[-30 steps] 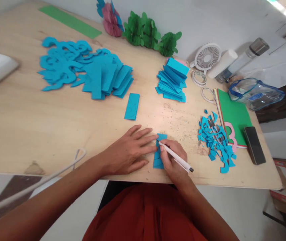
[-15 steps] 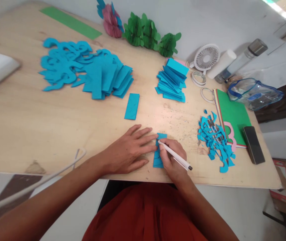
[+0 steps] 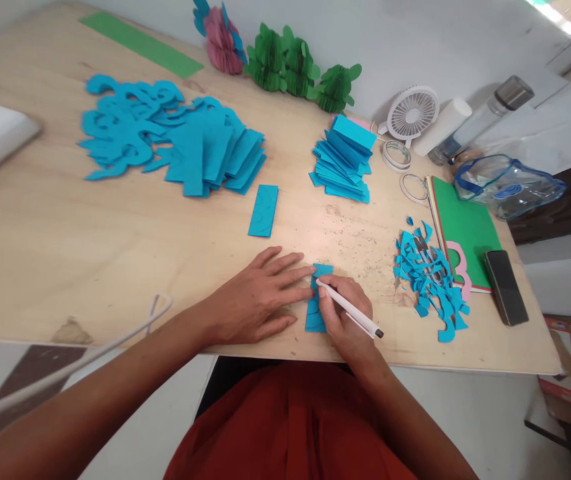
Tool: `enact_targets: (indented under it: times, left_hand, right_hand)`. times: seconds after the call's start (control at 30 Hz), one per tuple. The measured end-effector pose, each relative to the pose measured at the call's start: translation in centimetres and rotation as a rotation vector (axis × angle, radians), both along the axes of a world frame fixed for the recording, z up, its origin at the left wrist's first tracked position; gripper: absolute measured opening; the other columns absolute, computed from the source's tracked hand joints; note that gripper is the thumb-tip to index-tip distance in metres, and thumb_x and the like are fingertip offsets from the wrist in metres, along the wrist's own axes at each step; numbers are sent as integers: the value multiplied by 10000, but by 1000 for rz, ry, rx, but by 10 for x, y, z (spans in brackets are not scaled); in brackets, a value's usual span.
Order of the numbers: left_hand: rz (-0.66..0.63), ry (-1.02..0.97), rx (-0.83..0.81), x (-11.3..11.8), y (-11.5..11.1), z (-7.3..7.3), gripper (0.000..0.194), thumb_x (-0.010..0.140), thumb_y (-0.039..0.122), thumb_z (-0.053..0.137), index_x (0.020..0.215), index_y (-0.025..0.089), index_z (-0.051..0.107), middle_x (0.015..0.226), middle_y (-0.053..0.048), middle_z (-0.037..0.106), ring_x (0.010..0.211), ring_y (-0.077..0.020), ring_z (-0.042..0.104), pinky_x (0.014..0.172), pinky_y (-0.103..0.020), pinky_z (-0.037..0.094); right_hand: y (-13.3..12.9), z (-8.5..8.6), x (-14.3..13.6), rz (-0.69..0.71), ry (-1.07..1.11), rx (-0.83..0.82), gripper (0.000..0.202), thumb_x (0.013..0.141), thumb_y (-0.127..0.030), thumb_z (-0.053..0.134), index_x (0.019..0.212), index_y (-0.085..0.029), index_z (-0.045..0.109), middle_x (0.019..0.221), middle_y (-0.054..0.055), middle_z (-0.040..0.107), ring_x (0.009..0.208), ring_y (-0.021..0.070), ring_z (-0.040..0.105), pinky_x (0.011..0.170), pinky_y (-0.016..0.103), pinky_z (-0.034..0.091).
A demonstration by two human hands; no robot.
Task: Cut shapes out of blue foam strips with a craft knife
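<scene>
My right hand (image 3: 348, 307) grips a white pen (image 3: 350, 309), its tip down on a small blue paper strip (image 3: 316, 319) near the table's front edge. Curved lines show on the lower part of that strip; my right hand covers some of it. Flat on the table, fingers spread, my left hand (image 3: 260, 297) touches the strip's left edge with its fingertips. Just beyond lies another blue paper piece (image 3: 264, 211) with a faint curved line. A stack of blue paper strips (image 3: 343, 163) sits farther back.
Cut blue shapes (image 3: 130, 127) and folded blue pieces (image 3: 220, 153) are heaped at back left. To the right lie blue scraps (image 3: 430, 273), a green sheet (image 3: 465, 227), a phone (image 3: 506, 287) and tape rolls (image 3: 396, 155). A fan (image 3: 412, 113) stands behind.
</scene>
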State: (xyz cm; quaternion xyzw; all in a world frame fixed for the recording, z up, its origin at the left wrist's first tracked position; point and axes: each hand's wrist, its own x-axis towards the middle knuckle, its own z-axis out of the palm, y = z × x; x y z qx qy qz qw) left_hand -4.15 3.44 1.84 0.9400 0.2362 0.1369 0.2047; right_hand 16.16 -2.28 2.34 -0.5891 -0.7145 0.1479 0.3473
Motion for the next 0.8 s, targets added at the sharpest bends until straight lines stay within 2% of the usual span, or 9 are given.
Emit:
enact_targets:
  times: [0.8]
  left_hand:
    - [-4, -2, 61, 0, 0, -3, 400, 913, 379, 544, 1295, 259, 559, 1472, -73, 486, 1367, -316, 376, 1149, -512, 229]
  right_hand:
    - [-12, 3, 4, -13, -4, -3, 159, 956, -213, 493, 942, -201, 651, 895, 57, 718, 830, 191, 676, 769, 328, 518]
